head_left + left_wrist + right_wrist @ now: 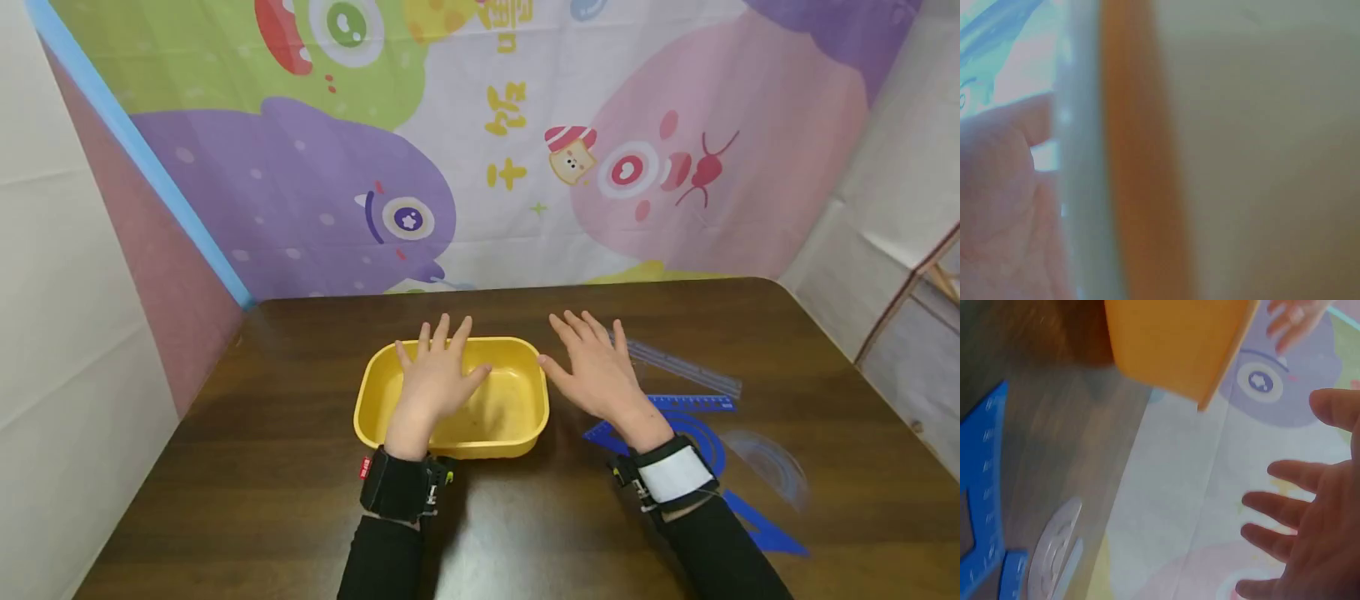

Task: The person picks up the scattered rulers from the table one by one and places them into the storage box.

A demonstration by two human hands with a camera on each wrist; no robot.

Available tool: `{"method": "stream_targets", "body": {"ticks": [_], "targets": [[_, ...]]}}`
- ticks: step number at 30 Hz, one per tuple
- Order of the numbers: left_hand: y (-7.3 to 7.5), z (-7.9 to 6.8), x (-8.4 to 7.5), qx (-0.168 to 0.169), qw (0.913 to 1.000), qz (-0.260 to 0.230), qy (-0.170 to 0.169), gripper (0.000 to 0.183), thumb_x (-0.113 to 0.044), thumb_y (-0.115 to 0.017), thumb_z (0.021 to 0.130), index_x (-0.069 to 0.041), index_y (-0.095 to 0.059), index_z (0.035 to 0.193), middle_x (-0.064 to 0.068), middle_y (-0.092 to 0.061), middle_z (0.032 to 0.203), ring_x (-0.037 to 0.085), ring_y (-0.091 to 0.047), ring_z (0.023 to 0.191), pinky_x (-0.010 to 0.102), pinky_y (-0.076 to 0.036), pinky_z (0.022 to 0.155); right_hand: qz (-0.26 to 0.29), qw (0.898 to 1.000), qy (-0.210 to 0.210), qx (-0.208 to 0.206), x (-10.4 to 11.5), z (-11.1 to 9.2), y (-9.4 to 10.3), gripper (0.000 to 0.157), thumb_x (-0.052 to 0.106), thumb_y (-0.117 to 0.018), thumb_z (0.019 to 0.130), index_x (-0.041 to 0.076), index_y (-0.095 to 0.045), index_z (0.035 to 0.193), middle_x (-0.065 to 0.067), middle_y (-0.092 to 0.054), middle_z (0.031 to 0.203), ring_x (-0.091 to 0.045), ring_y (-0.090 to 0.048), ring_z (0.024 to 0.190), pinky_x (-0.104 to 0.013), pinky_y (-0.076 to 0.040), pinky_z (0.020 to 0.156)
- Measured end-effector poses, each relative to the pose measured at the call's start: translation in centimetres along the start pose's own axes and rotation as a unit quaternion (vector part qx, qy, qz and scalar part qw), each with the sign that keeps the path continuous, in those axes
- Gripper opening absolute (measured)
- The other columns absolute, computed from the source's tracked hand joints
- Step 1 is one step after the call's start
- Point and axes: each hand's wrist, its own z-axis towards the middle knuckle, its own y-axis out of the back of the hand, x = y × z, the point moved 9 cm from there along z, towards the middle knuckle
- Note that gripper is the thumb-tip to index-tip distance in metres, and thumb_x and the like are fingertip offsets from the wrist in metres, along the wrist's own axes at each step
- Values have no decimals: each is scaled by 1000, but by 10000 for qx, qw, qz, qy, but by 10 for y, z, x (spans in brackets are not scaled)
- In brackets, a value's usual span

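Wood-grain table [225, 500], rounded yellow tub [513, 396], straight blue ruler [697, 403]

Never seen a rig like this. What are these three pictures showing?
No robot here: the grips are a person's left hand and right hand, both bare. The wide picture is shot from the head, looking forward and down; the other two are shot from each wrist, toward that hand's work.

On the brown table sits a yellow basin. To its right lie a clear ruler, a blue ruler, a curved blue piece like a protractor, a clear protractor and a blue triangle.

Both hands have fingers spread and hold nothing. The left shows in front of the basin; whether it touches, I cannot tell. The left wrist picture is mostly a blurred close-up.
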Motion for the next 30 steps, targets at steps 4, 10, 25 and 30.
{"method": "stream_targets", "body": {"ticks": [4,10,25,30], "targets": [[18,-8,23,-337,9987,-188,346,65,-42,-54,86,-12,-34,140,17,-28,145,38,-27,132,63,-20,102,53,10000,6,19,-13,0,5,62,42,-50,88,13,-33,140,-14,-37,141,-34,-27,133,-61,-5,106],[31,-16,62,-374,9958,-165,816,60,-38,-54,87,-3,-41,134,22,-39,135,42,-40,120,60,-35,92,49,9996,-240,148,-38,-2,6,62,36,-56,86,10,-36,138,-15,-44,135,-37,-36,126,-62,-9,105],[21,-30,116,369,9853,-455,1606,59,-39,-52,87,3,-44,128,26,-50,121,41,-52,104,54,-44,80,-217,9957,-565,705,-72,-3,-18,65,33,-62,82,2,-39,134,-23,-50,126,-42,-48,112,-61,-27,98],[20,-32,123,503,9818,-558,1745,60,-37,-53,87,6,-43,127,27,-53,118,41,-56,98,50,-47,76,-180,9938,-650,886,-80,-3,-27,67,33,-63,81,1,-39,134,-25,-47,128,-44,-48,112,-58,-38,89]]}}
